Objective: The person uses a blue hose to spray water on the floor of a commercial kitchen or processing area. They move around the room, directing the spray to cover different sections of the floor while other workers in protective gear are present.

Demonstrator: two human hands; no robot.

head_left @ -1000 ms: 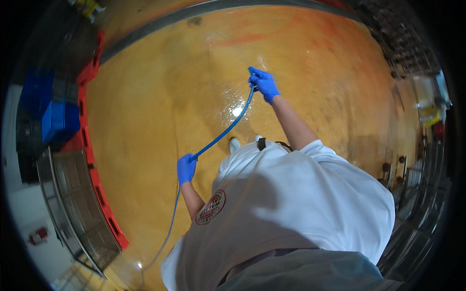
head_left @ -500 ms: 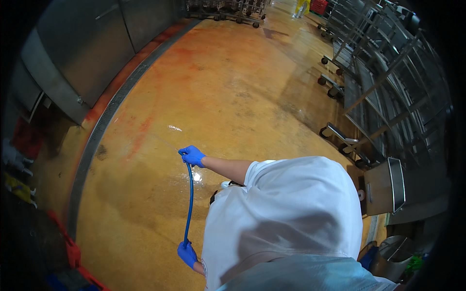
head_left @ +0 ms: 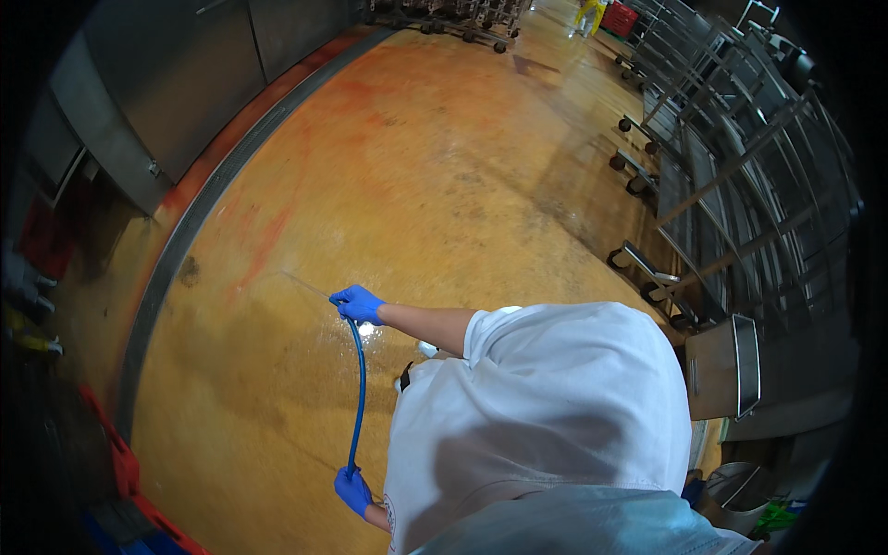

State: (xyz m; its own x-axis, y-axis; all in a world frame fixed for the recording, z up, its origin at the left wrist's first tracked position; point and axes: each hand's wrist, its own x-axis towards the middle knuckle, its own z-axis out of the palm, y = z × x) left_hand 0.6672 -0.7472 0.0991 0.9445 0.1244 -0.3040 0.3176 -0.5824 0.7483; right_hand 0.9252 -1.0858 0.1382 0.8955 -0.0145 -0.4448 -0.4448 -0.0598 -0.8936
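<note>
A blue hose (head_left: 361, 388) runs between my two blue-gloved hands. My right hand (head_left: 358, 303), the farther one, is closed around its front end. A thin jet of water (head_left: 301, 280) leaves that end toward the left, over the yellow-orange floor (head_left: 388, 185). Nearer the lower edge, my left hand (head_left: 353, 490) grips the hose further back. Reddish streaks (head_left: 268, 248) mark the floor ahead of the jet, and wet patches shine beside my right hand. My white smock (head_left: 546, 398) hides the floor under me.
A grated drain channel (head_left: 199, 211) curves along the left, by steel doors (head_left: 166, 83). Wheeled metal racks (head_left: 731, 176) line the right, with a steel bin (head_left: 721, 370) below them. More carts (head_left: 453, 20) stand far off, near a person's yellow legs (head_left: 589, 14). Red crates (head_left: 125, 462) sit lower left.
My right hand has shifted slightly left and down with the hose end. The jet shows more clearly now and points further left. Both hands keep their hold; the whole view has turned a little.
</note>
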